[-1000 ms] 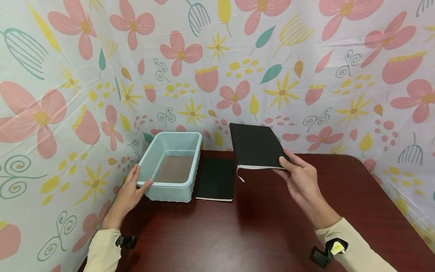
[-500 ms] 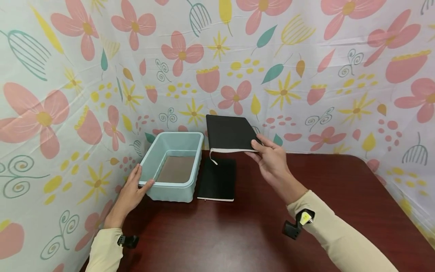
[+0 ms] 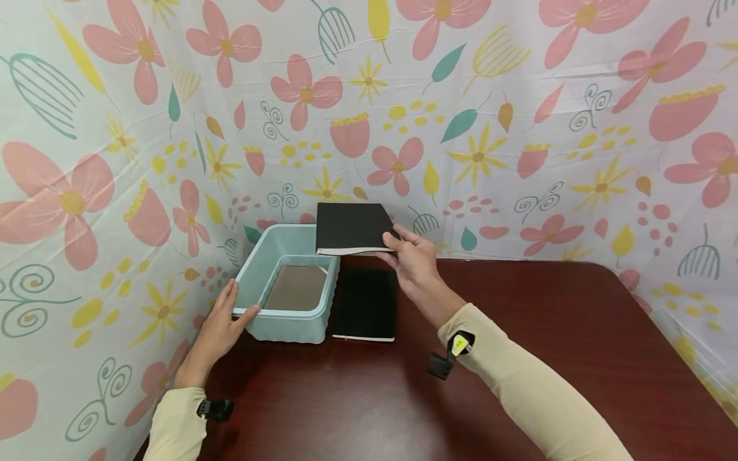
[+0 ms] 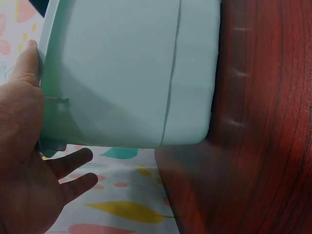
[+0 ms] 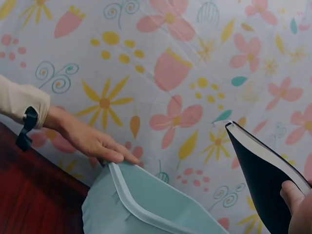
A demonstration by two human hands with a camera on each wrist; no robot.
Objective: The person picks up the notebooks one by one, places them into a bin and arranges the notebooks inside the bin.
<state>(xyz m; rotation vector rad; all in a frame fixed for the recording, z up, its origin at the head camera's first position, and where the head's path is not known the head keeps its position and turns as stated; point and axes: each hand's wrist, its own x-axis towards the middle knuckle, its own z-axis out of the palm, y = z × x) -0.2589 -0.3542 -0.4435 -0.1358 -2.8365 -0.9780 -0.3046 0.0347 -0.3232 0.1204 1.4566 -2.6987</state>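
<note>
My right hand (image 3: 416, 259) pinches a black notebook (image 3: 352, 227) by its right edge, thumb on the cover. The notebook hangs in the air over the far right part of a light blue plastic bin (image 3: 288, 326) and hides part of its rim. In the right wrist view the notebook's white page edge (image 5: 258, 148) shows beside the right thumb. My left hand (image 3: 220, 323) holds the bin's near left corner, thumb along the rim in the left wrist view. A flat grey-brown rectangle (image 3: 295, 288) lies at the bin's bottom.
A second black notebook (image 3: 365, 307) lies on the dark red wooden table (image 3: 369, 397), just right of the bin. Flower-patterned cloth (image 3: 490, 128) stands close behind the table and along its left side.
My right hand has carried the notebook leftward, from above the table to over the bin. My left hand stays at the bin's corner, and the second notebook has not moved.
</note>
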